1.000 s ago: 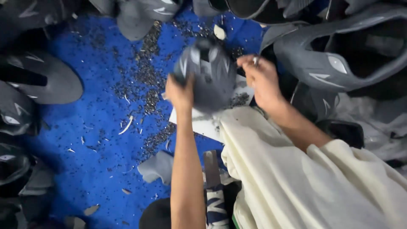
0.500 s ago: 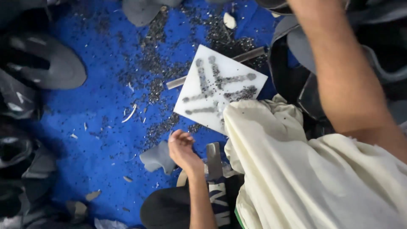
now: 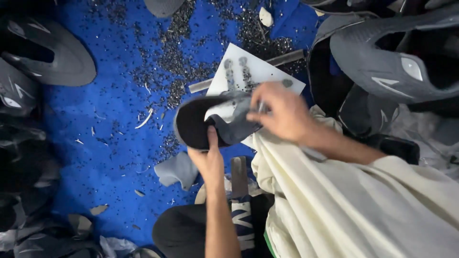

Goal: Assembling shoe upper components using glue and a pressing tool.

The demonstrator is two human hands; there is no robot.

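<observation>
Left hand (image 3: 209, 160) should grip the dark slipper (image 3: 210, 122) steadily by its rim, fingers curled under, thumb on top — right hand (image 3: 282, 114) pinches a thin tool, its kind unclear — work slowly along the edge.

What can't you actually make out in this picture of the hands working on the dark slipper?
- Head view, right hand: motion-blurred, so the thin tool it pinches is unclear.
- Slipper: its right end is hidden by that hand.
- White board: lower part covered by the slipper.
- Left hand: fingers hidden under the slipper.
</observation>
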